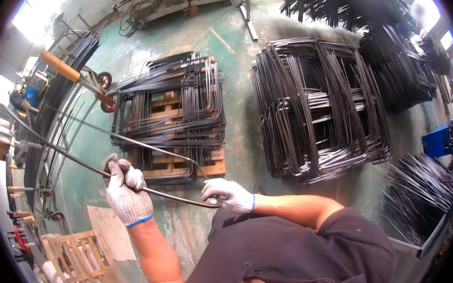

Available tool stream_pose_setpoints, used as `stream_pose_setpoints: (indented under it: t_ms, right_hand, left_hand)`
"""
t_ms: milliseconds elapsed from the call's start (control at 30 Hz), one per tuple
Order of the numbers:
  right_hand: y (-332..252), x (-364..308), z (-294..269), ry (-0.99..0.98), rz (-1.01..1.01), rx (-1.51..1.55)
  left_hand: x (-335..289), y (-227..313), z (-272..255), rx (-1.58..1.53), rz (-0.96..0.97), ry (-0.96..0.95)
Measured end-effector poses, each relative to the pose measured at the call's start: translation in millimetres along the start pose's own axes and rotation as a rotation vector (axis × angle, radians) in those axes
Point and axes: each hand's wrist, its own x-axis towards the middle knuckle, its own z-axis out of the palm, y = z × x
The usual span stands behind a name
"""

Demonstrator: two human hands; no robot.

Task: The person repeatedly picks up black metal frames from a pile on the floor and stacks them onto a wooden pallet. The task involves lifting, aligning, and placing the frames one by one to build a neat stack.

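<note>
My left hand, in a white glove, is wrapped tight around a long bent metal rod. The rod runs from far off on my left, across my front, to my right hand. That gloved hand is closed on the rod's bent end. Past my hands, bent rods lie stacked on a wooden pallet on the green floor. Another big stack sits further right.

Bent-rod stacks (two), wooden pallet, hand truck, green floor.
</note>
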Motion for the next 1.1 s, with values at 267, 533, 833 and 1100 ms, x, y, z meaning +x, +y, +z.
stream_pose_setpoints:
  t_ms: [267,533,833,1100]
  right_hand:
    - [47,71,-156,0.314,0.053,-0.333]
    - [94,93,-302,0.549,0.199,-0.554]
    - [115,183,-448,0.705,0.049,-0.578]
    - [62,369,-566,1.127,0.086,-0.174]
  left_hand:
    - [126,-51,181,-0.265,-0.22,-0.31]
    - [280,-111,322,-0.306,-0.528,-0.426]
    - [430,-192,514,-0.093,-0.58,-0.629]
    - [536,-278,633,0.155,-0.369,-0.857]
